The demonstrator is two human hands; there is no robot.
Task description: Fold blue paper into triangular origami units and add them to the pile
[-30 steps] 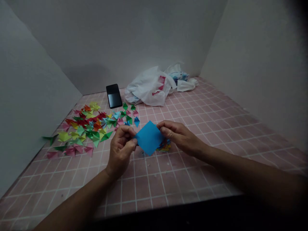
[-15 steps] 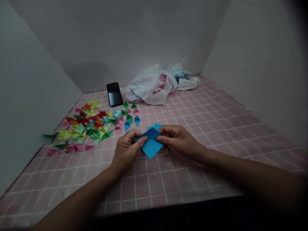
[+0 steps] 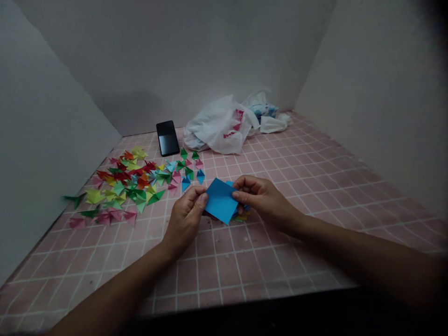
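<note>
Ann: What was closest?

Ben: The pink table point(image 3: 208, 282), with its white lines. Just over it were two hands.

Ann: Did they hold anything?

Ben: Yes, a blue sheet point(image 3: 220, 200). It was up between them, tilted, with one corner pointing down. The left hand point(image 3: 187, 212) had its thumb and fingers pinched tight on the left side. The right hand point(image 3: 261, 198) pinched the right side the same way.

Ann: Was that sheet all folded up?

Ben: I don't think so. The front looked flat and square. A bit of blue peeked out behind the top, but I couldn't tell if it was the same sheet.

Ann: Was there more paper?

Ben: A little pile point(image 3: 242, 217) showed by the right hand, blue and yellow. Most was hidden, so I couldn't count what was left.

Ann: And what was done?

Ben: Lots! Pointy folded papers point(image 3: 141, 204) lay on the left, in many colors. They looked finished to me.

Ann: What was farthest?

Ben: A black phone point(image 3: 168, 138) and a white bag point(image 3: 222, 126), near the back wall point(image 3: 196, 51).
</note>
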